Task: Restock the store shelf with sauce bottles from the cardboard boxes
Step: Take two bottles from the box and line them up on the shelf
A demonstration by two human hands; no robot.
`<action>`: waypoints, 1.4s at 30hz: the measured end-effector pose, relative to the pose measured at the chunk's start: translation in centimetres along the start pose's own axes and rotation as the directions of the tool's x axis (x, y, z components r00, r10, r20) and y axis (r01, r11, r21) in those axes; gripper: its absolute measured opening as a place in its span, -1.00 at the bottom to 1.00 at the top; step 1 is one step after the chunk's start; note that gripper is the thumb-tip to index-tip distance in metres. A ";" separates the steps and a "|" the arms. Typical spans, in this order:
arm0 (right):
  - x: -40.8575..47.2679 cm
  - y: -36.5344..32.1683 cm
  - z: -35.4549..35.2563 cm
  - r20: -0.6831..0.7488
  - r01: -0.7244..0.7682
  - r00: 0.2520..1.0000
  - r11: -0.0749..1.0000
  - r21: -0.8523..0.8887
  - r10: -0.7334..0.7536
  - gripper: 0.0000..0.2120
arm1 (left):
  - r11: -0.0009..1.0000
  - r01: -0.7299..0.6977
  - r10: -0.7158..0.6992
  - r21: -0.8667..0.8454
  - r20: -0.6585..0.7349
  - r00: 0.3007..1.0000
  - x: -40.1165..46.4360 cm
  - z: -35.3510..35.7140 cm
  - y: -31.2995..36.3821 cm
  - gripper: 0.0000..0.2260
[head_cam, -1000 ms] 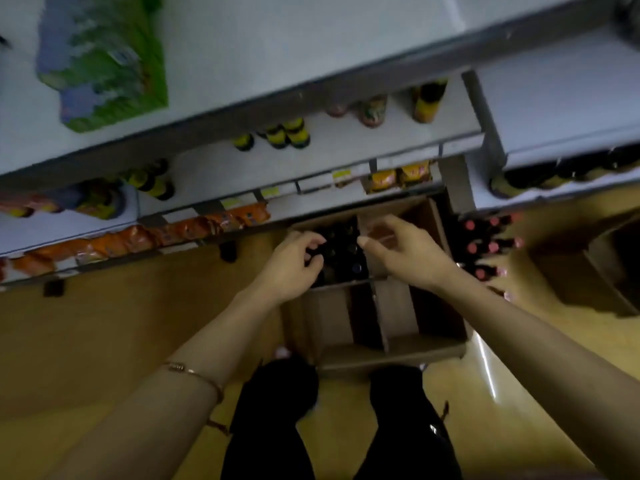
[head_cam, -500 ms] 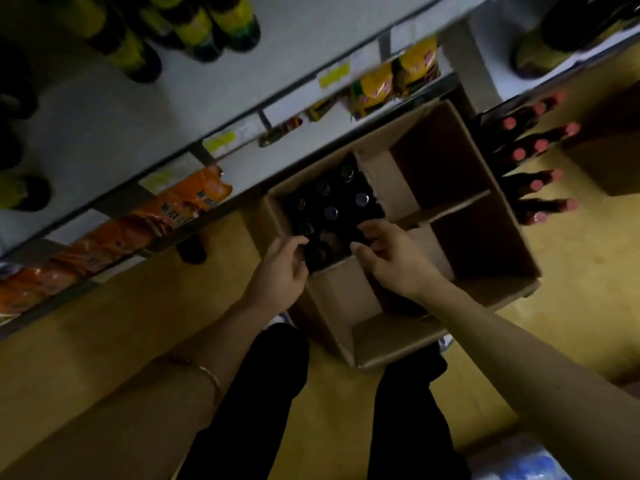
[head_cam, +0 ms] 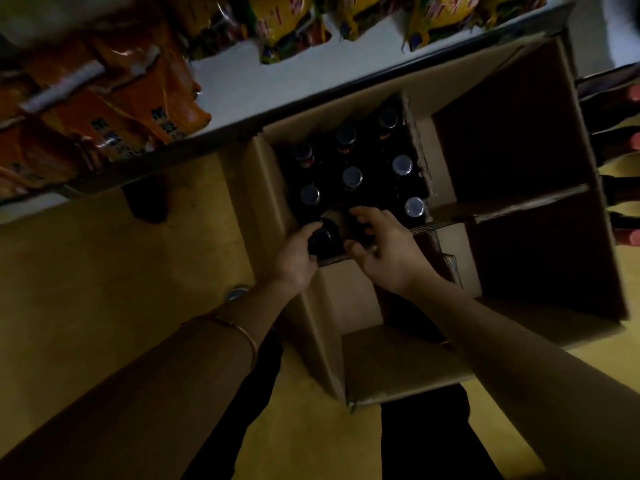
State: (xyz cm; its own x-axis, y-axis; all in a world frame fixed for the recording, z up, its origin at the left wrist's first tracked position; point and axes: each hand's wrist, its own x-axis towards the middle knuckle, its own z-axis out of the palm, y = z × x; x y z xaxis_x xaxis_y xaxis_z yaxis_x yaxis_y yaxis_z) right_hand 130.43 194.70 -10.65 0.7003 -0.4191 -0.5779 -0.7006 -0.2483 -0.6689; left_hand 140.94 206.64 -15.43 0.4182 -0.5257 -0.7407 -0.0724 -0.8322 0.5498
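So the person is leaning over the cardboard box [head_cam: 363, 365] sitting on the floor right in front of the shelf [head_cam: 263, 84], and both hands are going down into the one compartment that has sauce bottles [head_cam: 352, 177] in it. The bottles are standing upright, so we're looking straight down on the caps, meaning the long axis is pointing up at the camera and any lift has to be going straight up out of the divider.

The left hand [head_cam: 294, 258] is curling its fingers round the top of the nearest bottle [head_cam: 322, 239], the one in the near-left corner of that compartment, so it's already gripping it as far as I can tell. The right hand [head_cam: 384, 244] is just beside it, fingers loosely spread and bent over the next slot, and honestly it's too dark to say if there's a bottle under it or if it's touching anything, so I'm calling it apart and holding nothing for now.

The other compartments are looking dark and I can't make out anything in them. Orange snack packets [head_cam: 114, 109] are lying on the shelf up left, well apart from the box.

My guess is the left one is leading, since it's nearer and already on a cap
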 end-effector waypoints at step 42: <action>8.7 9.0 -0.7 -0.008 0.072 0.997 0.940 -0.335 -0.080 -0.65 | 0.969 -0.246 0.230 -0.035 -0.248 0.941 4.8 4.5 -1.6 -0.78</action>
State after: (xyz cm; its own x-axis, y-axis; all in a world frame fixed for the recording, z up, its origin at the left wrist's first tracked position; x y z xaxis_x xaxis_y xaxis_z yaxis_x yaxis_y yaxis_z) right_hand 130.10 188.20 -21.36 0.7527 -0.4051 -0.5191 -0.6535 -0.5558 -0.5138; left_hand 139.00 204.68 -21.63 0.6016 -0.6422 -0.4750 -0.1415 -0.6709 0.7279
